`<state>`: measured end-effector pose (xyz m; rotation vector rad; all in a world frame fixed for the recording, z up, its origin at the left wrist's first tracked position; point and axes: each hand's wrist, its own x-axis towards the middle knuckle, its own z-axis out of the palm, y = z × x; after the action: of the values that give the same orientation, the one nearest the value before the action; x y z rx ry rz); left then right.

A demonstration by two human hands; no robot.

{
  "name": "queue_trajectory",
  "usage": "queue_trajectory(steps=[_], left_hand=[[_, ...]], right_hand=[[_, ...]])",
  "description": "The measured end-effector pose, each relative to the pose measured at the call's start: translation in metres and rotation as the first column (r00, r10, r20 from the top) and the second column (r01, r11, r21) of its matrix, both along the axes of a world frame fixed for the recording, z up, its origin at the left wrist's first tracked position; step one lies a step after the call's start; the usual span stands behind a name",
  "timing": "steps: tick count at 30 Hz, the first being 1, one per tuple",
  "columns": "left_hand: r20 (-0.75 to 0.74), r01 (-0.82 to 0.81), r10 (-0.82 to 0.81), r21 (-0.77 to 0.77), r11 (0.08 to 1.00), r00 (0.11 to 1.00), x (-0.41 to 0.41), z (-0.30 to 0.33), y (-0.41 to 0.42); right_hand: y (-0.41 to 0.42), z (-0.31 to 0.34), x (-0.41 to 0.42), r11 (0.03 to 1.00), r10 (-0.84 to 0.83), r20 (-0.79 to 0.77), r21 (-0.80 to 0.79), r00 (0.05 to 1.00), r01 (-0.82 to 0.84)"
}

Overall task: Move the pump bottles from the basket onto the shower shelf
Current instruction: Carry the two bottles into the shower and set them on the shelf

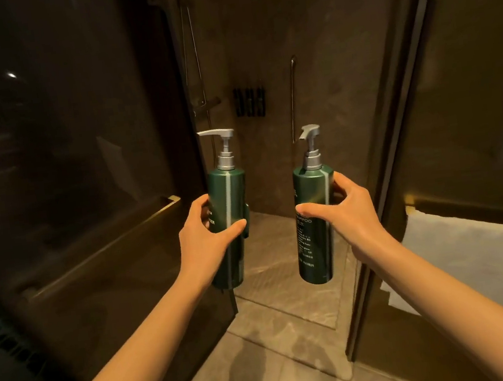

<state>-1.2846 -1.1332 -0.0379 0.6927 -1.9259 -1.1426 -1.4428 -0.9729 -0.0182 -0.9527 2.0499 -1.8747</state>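
Observation:
Two dark green pump bottles with silver pump heads are held upright in the air at the shower doorway. My left hand [207,231] grips the left bottle [229,199] around its middle. My right hand [347,209] grips the right bottle [316,239], whose white label text faces me. A black wall rack [249,101] hangs on the shower's back wall, well beyond both bottles. No basket is in view.
A dark glass panel with a brass handle bar [162,206] stands to the left. The glass door frame [399,155] is on the right, with a white towel [477,263] on a rail beyond it. A shower hose and valve [203,100] and a grab bar [294,98] are inside.

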Motion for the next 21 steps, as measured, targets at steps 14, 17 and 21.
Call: queue_trajectory(steps=[14, 17, 21], left_hand=[[0.028, -0.049, 0.048, 0.027, 0.998, 0.998, -0.231, -0.017, -0.212], [0.013, -0.063, 0.063, 0.003, 0.998, 0.998, -0.278, -0.005, -0.253], [0.004, -0.071, 0.071, 0.060, 0.996, 0.998, -0.330, -0.009, -0.297]], right_hand=[[-0.221, -0.025, -0.235, 0.999, -0.035, 0.084, 0.000, 0.996, 0.035], [-0.271, -0.011, -0.285, 0.999, -0.029, 0.046, -0.028, 0.999, 0.030], [-0.329, -0.010, -0.330, 1.000, 0.024, 0.044, -0.021, 0.999, -0.023]])
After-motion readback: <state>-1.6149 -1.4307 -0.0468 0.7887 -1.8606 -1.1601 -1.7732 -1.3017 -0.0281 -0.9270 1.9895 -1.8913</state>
